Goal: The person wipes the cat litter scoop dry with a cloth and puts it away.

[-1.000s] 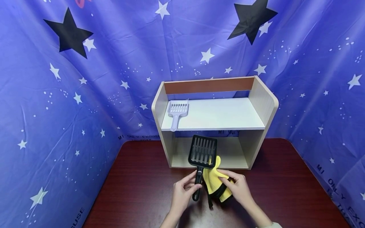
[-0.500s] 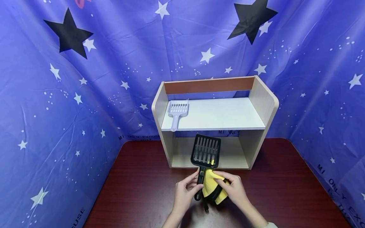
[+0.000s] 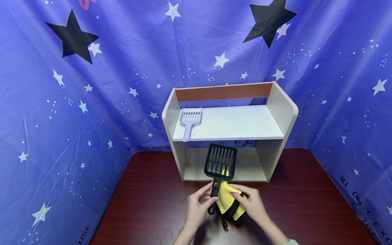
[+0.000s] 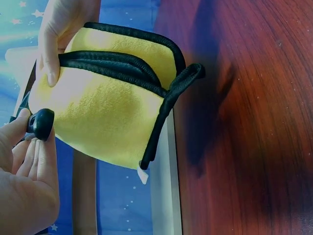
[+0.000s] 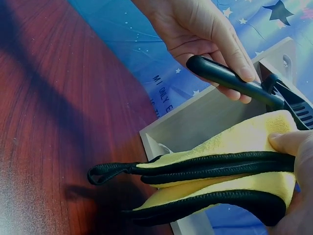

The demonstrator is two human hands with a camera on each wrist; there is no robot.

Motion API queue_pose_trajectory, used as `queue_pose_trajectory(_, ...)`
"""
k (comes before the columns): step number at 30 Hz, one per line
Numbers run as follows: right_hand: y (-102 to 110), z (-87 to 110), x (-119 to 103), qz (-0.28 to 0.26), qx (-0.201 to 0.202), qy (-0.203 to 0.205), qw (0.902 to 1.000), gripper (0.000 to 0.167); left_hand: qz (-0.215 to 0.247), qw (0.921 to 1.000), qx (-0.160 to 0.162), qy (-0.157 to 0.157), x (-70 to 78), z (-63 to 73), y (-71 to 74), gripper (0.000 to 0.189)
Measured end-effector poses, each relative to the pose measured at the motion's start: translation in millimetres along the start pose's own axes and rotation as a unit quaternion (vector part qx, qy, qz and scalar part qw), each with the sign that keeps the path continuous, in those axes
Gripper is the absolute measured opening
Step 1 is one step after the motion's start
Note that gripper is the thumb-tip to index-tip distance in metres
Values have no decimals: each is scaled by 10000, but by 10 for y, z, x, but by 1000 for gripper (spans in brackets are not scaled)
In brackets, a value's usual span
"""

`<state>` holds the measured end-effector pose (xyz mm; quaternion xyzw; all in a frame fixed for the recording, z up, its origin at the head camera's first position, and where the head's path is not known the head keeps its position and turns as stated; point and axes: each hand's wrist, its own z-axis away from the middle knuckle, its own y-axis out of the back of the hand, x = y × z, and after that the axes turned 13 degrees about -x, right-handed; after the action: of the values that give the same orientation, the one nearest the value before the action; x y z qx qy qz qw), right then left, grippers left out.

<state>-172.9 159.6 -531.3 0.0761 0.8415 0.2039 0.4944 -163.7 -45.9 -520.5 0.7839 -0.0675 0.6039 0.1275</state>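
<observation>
A black slotted litter scoop [image 3: 218, 175] is held up in front of the shelf, blade pointing away. My left hand [image 3: 196, 207] pinches its handle [image 5: 220, 77] between thumb and fingers. Just right of it, my right hand [image 3: 251, 201] grips a folded yellow cloth [image 3: 226, 199] with black edging and a black hanging loop [image 5: 105, 172]. In the head view the cloth lies against the scoop, its upper part showing yellow through the slots. The left wrist view has the cloth's folds [image 4: 105, 110] hanging over the table, with the handle's end [image 4: 43, 123] beside them.
Behind the hands stands a two-level wooden shelf [image 3: 277, 160]. A pale lilac slotted scoop [image 3: 187, 127] lies at the left of its white upper board [image 3: 239, 122]. The dark red table [image 3: 147, 197] is backed by a blue star-patterned curtain [image 3: 122, 68].
Over the first half second, the scoop shifted slightly right while my right hand brought the cloth left, closer under its blade. Since then, only the cloth's hanging loop has swung a little.
</observation>
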Motion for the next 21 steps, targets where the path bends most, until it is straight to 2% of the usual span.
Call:
queue_pose_trajectory(10,21,15,4,37,-35,124,9999,26,-13,9998,30,-188,-28,6,24,48)
queue_pose_trajectory(21,35,53,79,78,-78,-76,9999,24,-23,9996,71,-264,2,32,74,48)
